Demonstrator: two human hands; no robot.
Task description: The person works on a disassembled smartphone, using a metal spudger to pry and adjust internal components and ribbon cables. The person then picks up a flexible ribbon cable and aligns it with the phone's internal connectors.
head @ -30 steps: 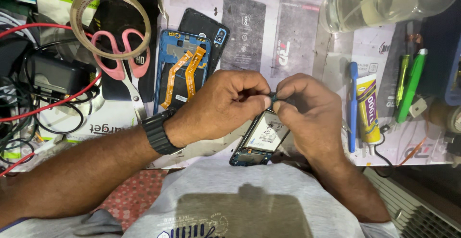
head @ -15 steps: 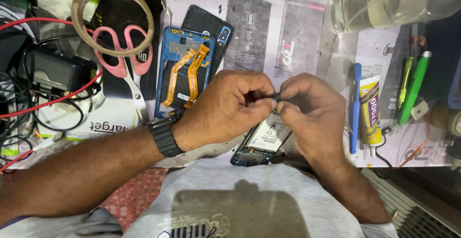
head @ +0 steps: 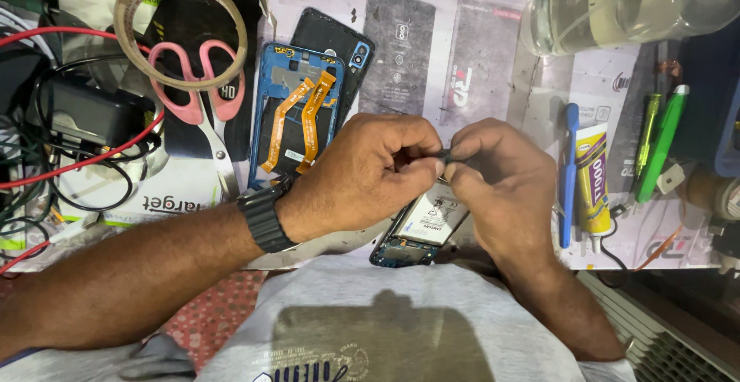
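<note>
Centre of frame: left hand [head: 366,170] and right hand [head: 501,181] meet fingertip to fingertip, both pinched shut on a small dark part [head: 445,153]. Part is thin, short, near black; only a sliver shows between the fingers, shape otherwise hidden.

Directly below the hands: opened phone [head: 420,228] lying on the surface [head: 493,66], angled, lower end toward the person. White-labelled battery visible in it, teal circuit board at its lower end. Top of the phone covered by the hands.

Left wrist wears a black watch [head: 264,216].

Upper centre-left: blue frame [head: 293,112] with 2 orange ribbon cables crossing it, partly over a black back cover [head: 343,47].

Upper left: pink scissors [head: 202,104] under a tape roll [head: 179,20]; red and black wires at far left.

Right side: blue pry tool [head: 570,174], yellow glue tube [head: 592,181] just beside it, green pen [head: 661,143] further right. Clear bottle [head: 617,4] lies at upper right.
</note>
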